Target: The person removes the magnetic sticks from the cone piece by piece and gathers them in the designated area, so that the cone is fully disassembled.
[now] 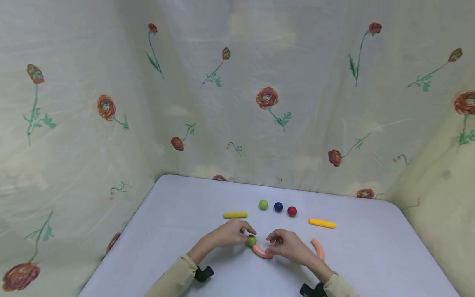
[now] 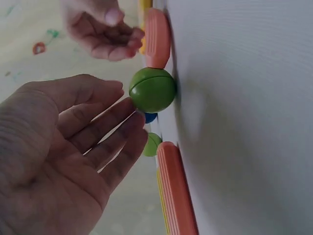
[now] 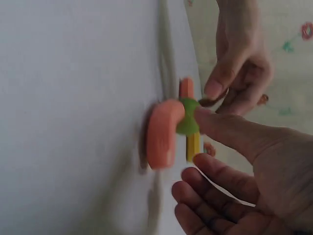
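My left hand [image 1: 234, 232] is beside a green ball [image 1: 251, 241], its fingers loosely extended. In the left wrist view the fingertips come right up to the edge of the green ball [image 2: 152, 90]; whether they touch it I cannot tell. A curved pink piece [image 1: 262, 252] lies against the ball on its right. Over the right end of that piece hovers my right hand [image 1: 288, 246], fingers relaxed and nothing held. In the right wrist view its thumb overlaps the ball, just past the curved pink piece [image 3: 164, 134].
Behind the hands sit a green ball [image 1: 263, 205], a blue ball [image 1: 278, 207] and a red ball [image 1: 292, 211]. Yellow sticks lie left [image 1: 235, 215] and right [image 1: 322, 223]. Another curved pink piece [image 1: 318, 249] is by my right forearm. A ridged orange-pink stick [image 2: 176, 191] shows in the left wrist view.
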The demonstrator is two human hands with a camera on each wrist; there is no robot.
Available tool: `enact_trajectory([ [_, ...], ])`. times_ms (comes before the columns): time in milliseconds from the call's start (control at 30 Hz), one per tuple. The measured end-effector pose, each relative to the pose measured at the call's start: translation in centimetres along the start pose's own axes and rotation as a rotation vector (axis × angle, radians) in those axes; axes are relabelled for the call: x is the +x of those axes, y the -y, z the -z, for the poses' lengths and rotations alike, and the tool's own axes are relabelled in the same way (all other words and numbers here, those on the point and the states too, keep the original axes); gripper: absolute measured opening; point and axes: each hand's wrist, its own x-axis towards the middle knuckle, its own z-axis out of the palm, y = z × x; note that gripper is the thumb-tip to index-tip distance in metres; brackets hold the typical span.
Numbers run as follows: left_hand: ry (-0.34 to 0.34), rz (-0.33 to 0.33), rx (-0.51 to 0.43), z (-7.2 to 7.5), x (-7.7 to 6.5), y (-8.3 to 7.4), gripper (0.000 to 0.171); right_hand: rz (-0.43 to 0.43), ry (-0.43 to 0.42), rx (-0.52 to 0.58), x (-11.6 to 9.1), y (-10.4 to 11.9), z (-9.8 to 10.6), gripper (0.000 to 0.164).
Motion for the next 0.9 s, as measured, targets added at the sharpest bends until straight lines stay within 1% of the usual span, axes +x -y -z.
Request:
enact_trajectory([
  [33,0.012,-0.008,-0.002,0.0,0.0,0.2,0.023,0.020,0.039,-0.002,-0.2,0.1,-0.2,0.031],
  [100,0.026,-0.016,-0.015,-0.1,0.1,0.3,0.021,0.041,0.089,-0.017,-0.4,0.1,-0.6,0.026],
  [200,0.032,-0.025,-0.027,-0.1,0.1,0.5,0.022,0.047,0.106,-0.023,-0.6,-0.1,-0.8,0.018],
  [300,0.046,-0.039,-0.039,-0.2,0.2,0.6,0.024,0.037,0.107,-0.029,-0.7,-0.5,-0.6,0.015],
  [433,0.054,-0.052,-0.094,-0.6,0.3,0.7,0.021,0.040,0.090,-0.062,-0.6,-0.9,-0.1,0.014],
  [600,0.019,-0.057,-0.131,-1.8,0.4,0.0,0.019,0.053,0.014,-0.107,-0.3,-1.5,0.7,0.016],
  [767,0.031,-0.038,-0.169,-3.5,0.4,-1.1,0.024,0.017,-0.020,-0.086,0.2,-1.9,0.7,0.019],
  [900,0.036,-0.021,-0.188,-4.2,0.4,-1.7,0.024,-0.018,-0.041,-0.055,0.4,-1.8,0.4,0.021],
])
